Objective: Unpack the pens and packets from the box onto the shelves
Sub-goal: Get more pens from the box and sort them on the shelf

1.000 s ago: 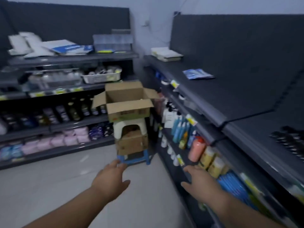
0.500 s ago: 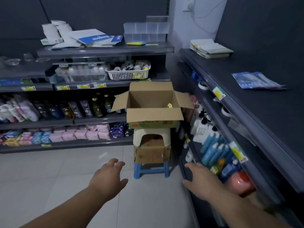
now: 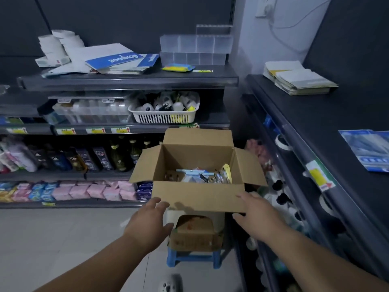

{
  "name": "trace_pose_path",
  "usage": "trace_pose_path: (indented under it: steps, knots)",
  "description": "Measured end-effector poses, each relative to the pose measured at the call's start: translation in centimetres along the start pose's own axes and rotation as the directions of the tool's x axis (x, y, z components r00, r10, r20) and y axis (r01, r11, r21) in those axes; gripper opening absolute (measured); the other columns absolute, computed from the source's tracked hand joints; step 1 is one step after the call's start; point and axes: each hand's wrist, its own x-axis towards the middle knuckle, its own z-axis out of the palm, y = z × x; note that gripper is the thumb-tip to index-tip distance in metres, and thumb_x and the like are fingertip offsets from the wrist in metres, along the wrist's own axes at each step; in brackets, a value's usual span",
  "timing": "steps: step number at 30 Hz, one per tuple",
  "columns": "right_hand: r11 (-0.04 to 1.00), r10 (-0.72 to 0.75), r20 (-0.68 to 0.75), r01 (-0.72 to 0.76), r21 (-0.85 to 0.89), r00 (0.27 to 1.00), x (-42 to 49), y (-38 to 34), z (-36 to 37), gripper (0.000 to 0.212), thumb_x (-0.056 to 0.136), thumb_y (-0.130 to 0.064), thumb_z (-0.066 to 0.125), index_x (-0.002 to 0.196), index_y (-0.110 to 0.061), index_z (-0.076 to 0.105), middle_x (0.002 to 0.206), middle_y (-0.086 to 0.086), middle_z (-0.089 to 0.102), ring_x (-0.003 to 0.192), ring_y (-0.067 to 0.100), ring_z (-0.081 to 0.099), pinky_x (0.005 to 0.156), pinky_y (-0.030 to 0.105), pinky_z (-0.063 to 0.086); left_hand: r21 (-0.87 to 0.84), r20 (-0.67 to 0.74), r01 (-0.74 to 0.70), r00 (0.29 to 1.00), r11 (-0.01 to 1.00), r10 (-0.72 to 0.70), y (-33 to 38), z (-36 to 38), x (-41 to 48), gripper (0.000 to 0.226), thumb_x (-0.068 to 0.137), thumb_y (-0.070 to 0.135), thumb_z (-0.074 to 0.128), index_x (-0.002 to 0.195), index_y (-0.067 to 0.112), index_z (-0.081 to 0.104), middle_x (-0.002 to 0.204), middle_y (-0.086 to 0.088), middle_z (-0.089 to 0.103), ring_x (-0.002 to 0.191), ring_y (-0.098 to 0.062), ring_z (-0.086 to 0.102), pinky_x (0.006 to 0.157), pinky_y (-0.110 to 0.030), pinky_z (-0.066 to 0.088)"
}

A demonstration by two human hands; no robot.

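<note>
Tiled floor [image 3: 63, 239], dark stocked shelves [image 3: 126, 83], open box [image 3: 197, 197]

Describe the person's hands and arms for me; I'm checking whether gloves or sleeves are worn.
No gloves: the left hand and right hand are bare. Both forearms are uncovered down to the picture's edge; no sleeve shows. No watch, ring or bracelet is visible.

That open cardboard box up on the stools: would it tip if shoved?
Probably light: the cardboard box holds only a shallow layer of pens and packets. Likely tippy, since it sits high on a white stool stacked on a blue stool. Its open flaps would probably bend if gripped.
</note>
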Motion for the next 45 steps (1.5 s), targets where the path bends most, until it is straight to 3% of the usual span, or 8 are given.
trace_pose_path:
  steps: [5,14,23,28,33,38,42,45]
  knots:
    - [0.999,0.041,-0.011,-0.041,-0.013,0.999,8.9,-2.1,-0.1,0.054,0.086,-0.036,0.058,0.138,-0.036,0.042,0.128,-0.007,0.049,0.105,0.014,0.053,0.073,0.025,0.043,-0.078,-0.019,-0.062,0.998,0.995,0.061,-1.9,-0.8,10.4,0.053,0.086,0.043,0.059,0.136,0.029,0.047,0.143,0.007,0.038,0.124,-0.015,0.045,0.098,-0.025,0.04]
    - [0.965,0.211,0.122,-0.227,0.135,0.97,21.4,-1.8,4.8,0.058,0.084,-0.039,0.067,0.138,-0.027,0.048,0.13,0.0,0.057,0.111,0.019,0.058,0.081,0.022,0.042,-0.214,0.147,-0.06,0.985,0.975,0.093,-4.8,1.9,23.2,0.052,0.087,0.036,0.062,0.135,0.024,0.048,0.139,0.003,0.039,0.118,-0.014,0.049,0.098,-0.022,0.039]
    - [0.934,0.251,0.502,-0.343,0.097,0.827,27.6,1.5,9.0,0.139,0.052,-0.033,0.093,0.154,-0.025,-0.002,0.155,0.005,0.023,0.138,0.025,0.033,0.108,0.034,0.038,-0.216,0.381,-0.031,0.918,0.976,0.113,-3.2,7.7,27.5,0.063,0.09,0.041,0.059,0.145,0.025,0.034,0.152,0.002,0.026,0.134,-0.017,0.035,0.109,-0.026,0.033]
    - [0.9,0.293,0.581,-0.424,0.101,0.759,29.3,3.3,10.1,0.148,0.055,-0.031,0.093,0.149,-0.02,-0.021,0.152,0.008,0.031,0.132,0.027,0.042,0.101,0.034,0.044,-0.256,0.433,-0.198,0.852,0.946,0.295,0.1,9.7,28.4,0.069,0.085,0.04,0.064,0.146,0.036,0.032,0.156,0.01,0.02,0.14,-0.013,0.029,0.108,-0.024,0.032]
    - [0.915,0.252,0.582,-0.386,0.115,0.773,29.7,3.2,10.7,0.154,0.053,-0.03,0.094,0.148,-0.019,-0.026,0.161,0.006,0.004,0.145,0.026,0.021,0.111,0.038,0.036,-0.214,0.548,-0.391,0.71,0.895,0.442,1.6,11.2,28.5,0.062,0.08,0.06,0.061,0.136,0.034,0.047,0.137,0.009,0.045,0.12,-0.014,0.049,0.1,-0.029,0.041]
    - [0.928,0.215,0.589,-0.351,0.125,0.779,29.8,3.0,10.7,0.123,0.056,-0.028,0.092,0.148,-0.015,0.012,0.148,0.007,0.032,0.13,0.024,0.043,0.105,0.036,0.043,-0.046,0.54,-0.481,0.725,0.876,0.427,1.8,11.6,28.9,0.061,0.078,0.07,0.054,0.13,0.038,0.048,0.128,0.005,0.048,0.108,-0.022,0.055,0.087,-0.032,0.042]
    - [0.985,0.149,0.591,-0.173,-0.016,0.793,30.1,2.3,10.1,0.056,0.087,-0.037,0.065,0.136,-0.018,0.045,0.138,0.009,0.051,0.124,0.026,0.049,0.108,0.036,0.037,0.055,0.552,-0.431,0.765,0.901,0.332,1.3,11.2,29.8,0.049,0.085,0.047,0.056,0.13,0.033,0.045,0.123,-0.001,0.052,0.108,-0.024,0.053,0.087,-0.033,0.041]
    - [0.976,0.212,0.599,-0.2,-0.087,0.772,30.3,2.1,10.6,0.047,0.088,-0.033,0.065,0.126,-0.01,0.051,0.124,0.011,0.059,0.111,0.026,0.058,0.095,0.031,0.048,0.085,0.534,-0.373,0.8,0.924,0.274,0.8,11.2,30.1,0.039,0.088,0.03,0.051,0.126,0.025,0.046,0.121,-0.003,0.053,0.108,-0.023,0.052,0.089,-0.035,0.044]
